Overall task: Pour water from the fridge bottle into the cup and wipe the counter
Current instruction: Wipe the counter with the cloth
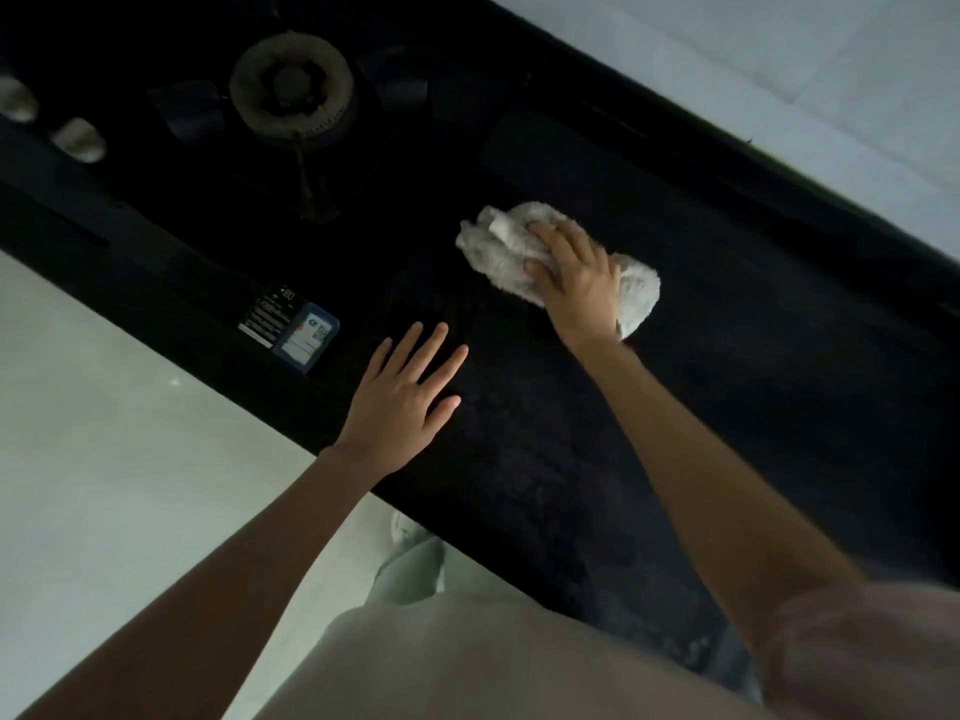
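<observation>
A crumpled white cloth (pixel 506 246) lies on the black counter (pixel 701 407). My right hand (pixel 574 280) lies on top of the cloth, its fingers curled into the fabric and gripping it. My left hand (pixel 402 402) rests flat on the counter near its front edge, fingers straight and spread, holding nothing. No bottle or cup is in view.
A gas burner (pixel 292 85) with black pan supports sits at the back left of the counter. Two pale knobs (pixel 78 140) are at the far left. Stickers (pixel 291 330) are on the stove's front edge. A pale floor lies below, a pale wall behind.
</observation>
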Demonstrator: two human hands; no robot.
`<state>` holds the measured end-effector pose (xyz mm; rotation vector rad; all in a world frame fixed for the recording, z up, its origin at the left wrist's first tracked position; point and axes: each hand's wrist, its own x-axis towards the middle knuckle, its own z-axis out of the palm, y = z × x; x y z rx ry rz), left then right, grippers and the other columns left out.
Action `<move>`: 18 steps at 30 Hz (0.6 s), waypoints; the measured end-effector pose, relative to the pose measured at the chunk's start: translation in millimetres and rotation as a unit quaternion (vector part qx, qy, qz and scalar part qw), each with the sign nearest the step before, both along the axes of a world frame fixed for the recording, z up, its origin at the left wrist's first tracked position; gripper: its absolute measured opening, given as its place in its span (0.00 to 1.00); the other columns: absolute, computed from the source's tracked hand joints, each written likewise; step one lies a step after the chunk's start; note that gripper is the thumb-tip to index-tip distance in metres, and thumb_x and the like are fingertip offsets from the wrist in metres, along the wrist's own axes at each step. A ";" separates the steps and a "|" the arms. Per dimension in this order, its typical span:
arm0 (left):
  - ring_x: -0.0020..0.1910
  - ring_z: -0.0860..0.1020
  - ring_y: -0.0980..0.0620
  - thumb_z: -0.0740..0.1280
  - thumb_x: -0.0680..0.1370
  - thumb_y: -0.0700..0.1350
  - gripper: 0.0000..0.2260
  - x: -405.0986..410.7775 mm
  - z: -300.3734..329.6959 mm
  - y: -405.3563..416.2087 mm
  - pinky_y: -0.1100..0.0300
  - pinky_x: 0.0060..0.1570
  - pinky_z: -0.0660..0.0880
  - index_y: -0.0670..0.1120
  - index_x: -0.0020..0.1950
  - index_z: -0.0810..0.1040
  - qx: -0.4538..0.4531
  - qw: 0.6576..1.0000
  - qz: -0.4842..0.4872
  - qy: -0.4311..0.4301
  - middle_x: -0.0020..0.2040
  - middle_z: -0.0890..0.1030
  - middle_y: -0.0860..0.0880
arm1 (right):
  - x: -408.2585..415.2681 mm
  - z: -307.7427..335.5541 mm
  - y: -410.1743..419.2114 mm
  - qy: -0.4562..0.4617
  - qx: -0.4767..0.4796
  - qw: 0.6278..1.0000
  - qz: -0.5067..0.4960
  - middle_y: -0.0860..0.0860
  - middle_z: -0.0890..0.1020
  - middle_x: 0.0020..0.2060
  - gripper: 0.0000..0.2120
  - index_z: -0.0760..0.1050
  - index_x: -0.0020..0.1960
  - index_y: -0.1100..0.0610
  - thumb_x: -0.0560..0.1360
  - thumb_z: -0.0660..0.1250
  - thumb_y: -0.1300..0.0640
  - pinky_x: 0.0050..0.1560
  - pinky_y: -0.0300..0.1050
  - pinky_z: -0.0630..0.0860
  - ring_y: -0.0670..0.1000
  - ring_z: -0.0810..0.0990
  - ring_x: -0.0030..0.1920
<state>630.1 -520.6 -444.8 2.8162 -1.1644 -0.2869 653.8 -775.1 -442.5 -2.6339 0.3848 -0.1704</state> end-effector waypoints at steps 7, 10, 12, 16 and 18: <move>0.75 0.61 0.40 0.53 0.80 0.57 0.24 0.6 4.1 -1.6 0.40 0.69 0.63 0.49 0.74 0.66 0.002 1.000 -0.009 0.013 0.76 0.63 0.43 | -138.5 -1.5 58.8 -0.024 0.004 0.995 -0.094 0.48 0.74 0.67 0.20 0.71 0.68 0.46 0.77 0.62 0.47 0.61 0.54 0.69 0.55 0.73 0.64; 0.74 0.62 0.39 0.56 0.80 0.56 0.24 1.5 2.7 1.2 0.39 0.69 0.64 0.49 0.74 0.66 -0.003 1.000 -0.021 0.004 0.76 0.64 0.42 | -127.7 2.4 41.7 -0.003 -0.009 0.995 -0.103 0.48 0.73 0.68 0.21 0.70 0.70 0.45 0.77 0.58 0.46 0.60 0.56 0.69 0.56 0.72 0.64; 0.74 0.61 0.39 0.56 0.80 0.56 0.25 2.7 4.0 3.8 0.40 0.69 0.63 0.49 0.75 0.64 0.002 1.000 -0.029 0.002 0.76 0.63 0.42 | -104.0 5.4 23.3 0.021 0.011 0.988 -0.151 0.47 0.70 0.70 0.21 0.68 0.71 0.44 0.78 0.58 0.45 0.64 0.57 0.64 0.56 0.70 0.66; 0.76 0.58 0.39 0.54 0.81 0.56 0.25 7.5 7.6 3.9 0.41 0.70 0.60 0.49 0.77 0.60 0.019 0.999 -0.048 0.013 0.77 0.59 0.42 | -100.2 6.7 32.9 0.019 0.028 0.975 -0.220 0.48 0.71 0.69 0.21 0.69 0.70 0.46 0.78 0.61 0.46 0.65 0.54 0.62 0.56 0.69 0.67; 0.76 0.58 0.39 0.55 0.81 0.56 0.25 7.5 8.0 4.9 0.41 0.70 0.60 0.48 0.76 0.61 0.016 0.998 -0.055 0.016 0.77 0.60 0.42 | -129.3 6.6 73.2 0.008 0.015 0.970 -0.242 0.49 0.73 0.67 0.22 0.71 0.69 0.47 0.77 0.59 0.44 0.62 0.53 0.65 0.56 0.71 0.65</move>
